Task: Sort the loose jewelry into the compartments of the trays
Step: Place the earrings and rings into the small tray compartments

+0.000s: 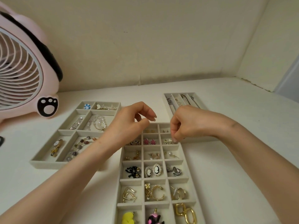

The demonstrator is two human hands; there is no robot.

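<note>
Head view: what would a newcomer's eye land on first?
The big pink fan at the far left, then the middle tray, its grid packed with earrings. The left hand and right hand hover with curled fingers over its far rows; whether they pinch anything is too small to tell.

Upper frame: cream wall | right: side wall forming a corner | far right: grey panel | lower frame: white tabletop | upper left: pink fan

our white table | pink fan sits back left | we count three trays: left tray, middle tray, right tray
</note>
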